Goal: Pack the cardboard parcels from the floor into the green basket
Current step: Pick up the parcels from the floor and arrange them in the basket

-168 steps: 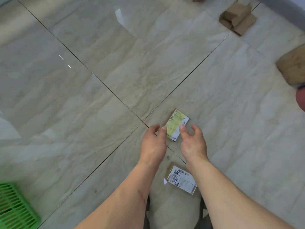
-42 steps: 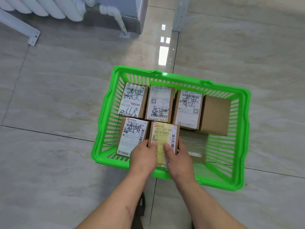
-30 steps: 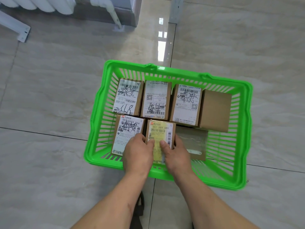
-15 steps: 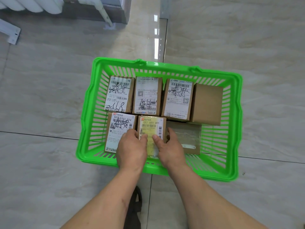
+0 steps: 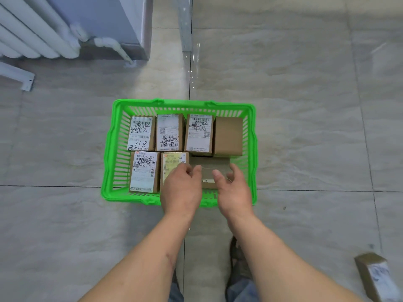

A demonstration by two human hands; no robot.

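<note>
Both hands have let go of the yellow-labelled parcel [image 5: 173, 168], now lying in the green basket [image 5: 109, 171]'s near row, second from left. Left hand [image 5: 182, 189] and right hand [image 5: 234, 191] hover over the near rim, fingers relaxed, grasping nothing. Another parcel [image 5: 376, 276] lies on the floor, near right.

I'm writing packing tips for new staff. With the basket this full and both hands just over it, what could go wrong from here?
1. The green basket has one gap in its near row, beside the yellow-label parcel, and a flat piece of cardboard lies there; a parcel set on it may sit tilted.
2. The left hand hovers over the yellow-label parcel and could knock it askew.
3. A parcel on the floor lies near the person's right side, easy to step on or overlook.
</note>
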